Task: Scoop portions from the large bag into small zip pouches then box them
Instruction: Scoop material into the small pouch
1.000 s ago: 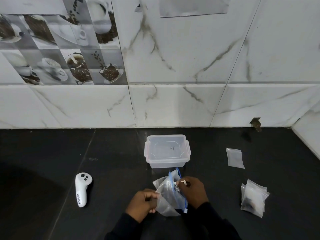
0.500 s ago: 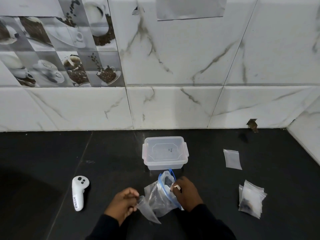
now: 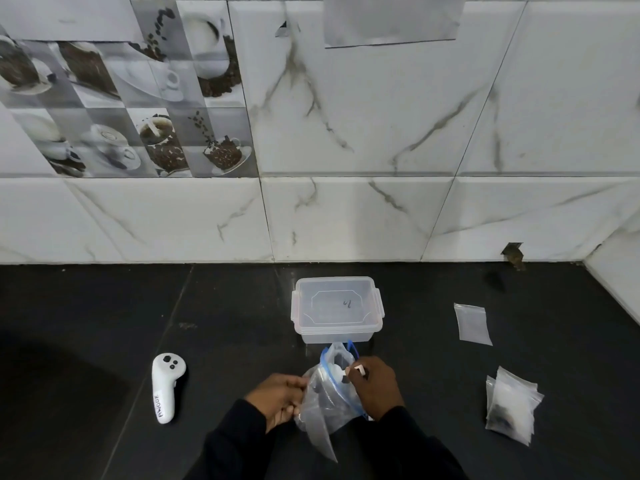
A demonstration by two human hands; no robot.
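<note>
Seen from above, two hands in dark sleeves (image 3: 239,445) meet low at the centre of a black counter (image 3: 104,334). The left hand (image 3: 278,400) is curled, its fingers (image 3: 291,409) pinching a small pouch (image 3: 322,439) of clear plastic that hangs down against the left side of the large bag (image 3: 327,398). The right hand (image 3: 375,389) reaches over the bag's blue zip edge, fingers clenched on the handle of a white scoop (image 3: 337,372) whose bowl sits inside the bag's open mouth. Just behind the bag stands a clear box (image 3: 337,308) with its lid on. To the right lie a single flat empty pouch (image 3: 472,323) and, nearer, a loose pile of pouches (image 3: 512,407) with something dark inside. A white handheld controller (image 3: 165,389) lies well to the left. Marble-patterned wall tiles (image 3: 381,133) rise behind. The bag's contents are hard to make out through the crumpled plastic, and the forearms are cut off by the bottom edge.
</note>
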